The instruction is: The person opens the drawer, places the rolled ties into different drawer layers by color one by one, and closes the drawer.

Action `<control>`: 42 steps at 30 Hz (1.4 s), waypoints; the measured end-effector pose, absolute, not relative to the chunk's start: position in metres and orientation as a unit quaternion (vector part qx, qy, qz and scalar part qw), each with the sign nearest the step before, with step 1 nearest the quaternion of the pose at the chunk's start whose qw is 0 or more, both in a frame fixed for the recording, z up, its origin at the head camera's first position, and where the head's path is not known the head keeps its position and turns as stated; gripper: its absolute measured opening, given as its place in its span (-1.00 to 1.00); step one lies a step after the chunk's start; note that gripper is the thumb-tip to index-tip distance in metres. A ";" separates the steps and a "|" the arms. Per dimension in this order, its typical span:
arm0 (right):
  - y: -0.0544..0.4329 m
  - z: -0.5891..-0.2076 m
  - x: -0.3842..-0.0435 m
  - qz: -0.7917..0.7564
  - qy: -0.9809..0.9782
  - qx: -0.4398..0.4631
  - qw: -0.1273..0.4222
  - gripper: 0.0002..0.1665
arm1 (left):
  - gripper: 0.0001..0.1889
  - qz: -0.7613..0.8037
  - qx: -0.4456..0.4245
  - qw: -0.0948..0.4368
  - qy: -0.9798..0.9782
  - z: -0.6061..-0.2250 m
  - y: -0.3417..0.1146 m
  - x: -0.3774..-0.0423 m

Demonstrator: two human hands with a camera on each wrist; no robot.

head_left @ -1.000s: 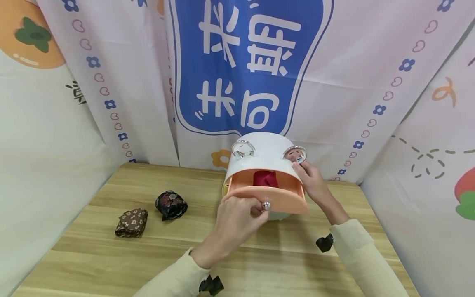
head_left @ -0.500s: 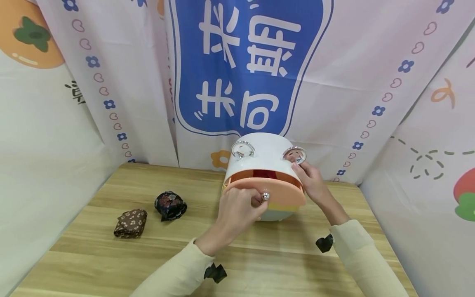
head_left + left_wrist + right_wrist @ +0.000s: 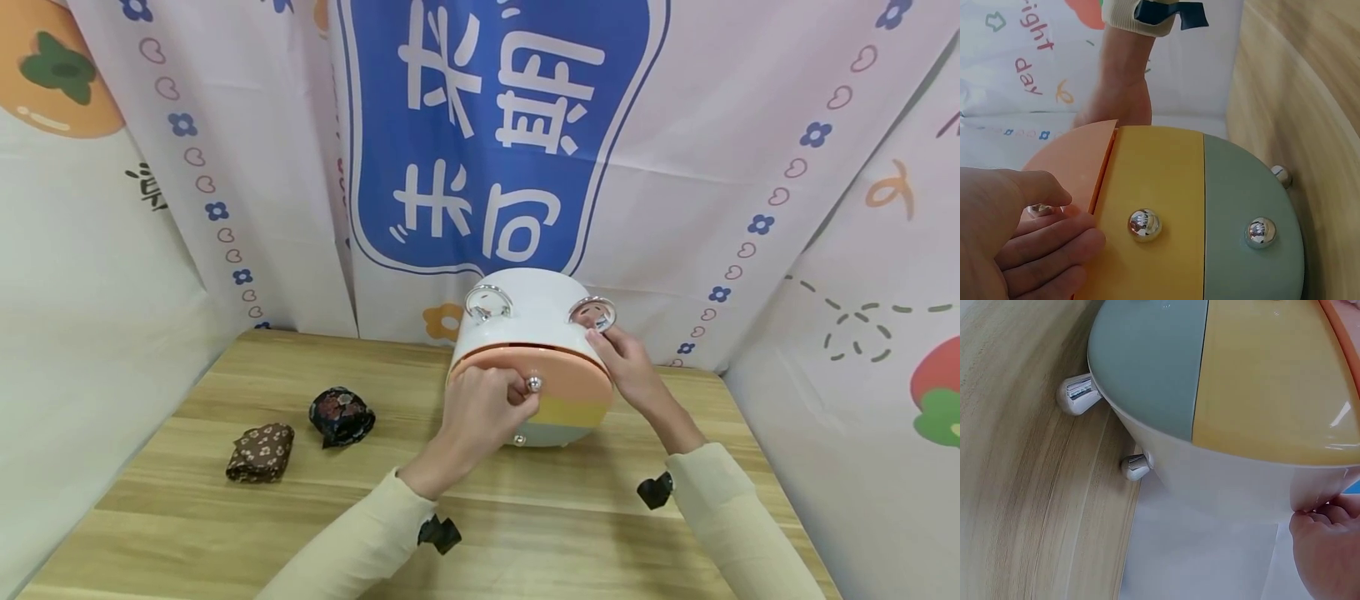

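A small rounded drawer cabinet (image 3: pixel 525 292) stands at the table's back, white outside with orange, yellow and green drawer fronts. At its top, the orange drawer (image 3: pixel 577 377) sticks out slightly past the yellow drawer (image 3: pixel 1160 169). My left hand (image 3: pixel 480 408) pinches the silver knob (image 3: pixel 534 384) of the orange drawer between thumb and index finger; the other fingers lie near the yellow front. Against the cabinet's right side, just below a round silver ear (image 3: pixel 592 314), my right hand (image 3: pixel 633 371) holds on with curled fingers. The drawer's inside is hidden.
Left of the cabinet lie a dark floral folded cloth (image 3: pixel 341 417) and a brown floral folded cloth (image 3: pixel 260 452) on the wooden table (image 3: pixel 187 533). A printed curtain (image 3: pixel 660 225) hangs close behind the cabinet. Short silver feet (image 3: pixel 1079 394) lift the cabinet off the table.
The orange drawer has slid inward from well open to almost flush, with my left hand moving along on its knob. The red cloth inside is now out of sight. My right hand has stayed put.
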State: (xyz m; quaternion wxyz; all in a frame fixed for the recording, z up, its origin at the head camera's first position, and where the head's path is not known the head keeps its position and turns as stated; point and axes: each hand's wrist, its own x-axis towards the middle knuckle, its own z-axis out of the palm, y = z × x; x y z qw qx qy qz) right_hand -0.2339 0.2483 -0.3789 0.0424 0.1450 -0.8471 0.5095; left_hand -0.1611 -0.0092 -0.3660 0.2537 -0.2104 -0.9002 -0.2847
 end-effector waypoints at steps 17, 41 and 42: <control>0.245 -0.378 -0.235 0.510 -0.847 0.140 0.047 -0.35 | -0.64 -0.275 -0.202 0.266 -0.901 -0.363 -0.009 -0.172; 0.245 -0.381 -0.233 0.515 -0.846 0.128 0.055 -0.39 | -0.78 -0.283 -0.179 0.192 -0.922 -0.395 -0.021 -0.154; 0.245 -0.381 -0.233 0.515 -0.846 0.128 0.055 -0.41 | -0.78 -0.283 -0.177 0.188 -0.924 -0.397 -0.021 -0.153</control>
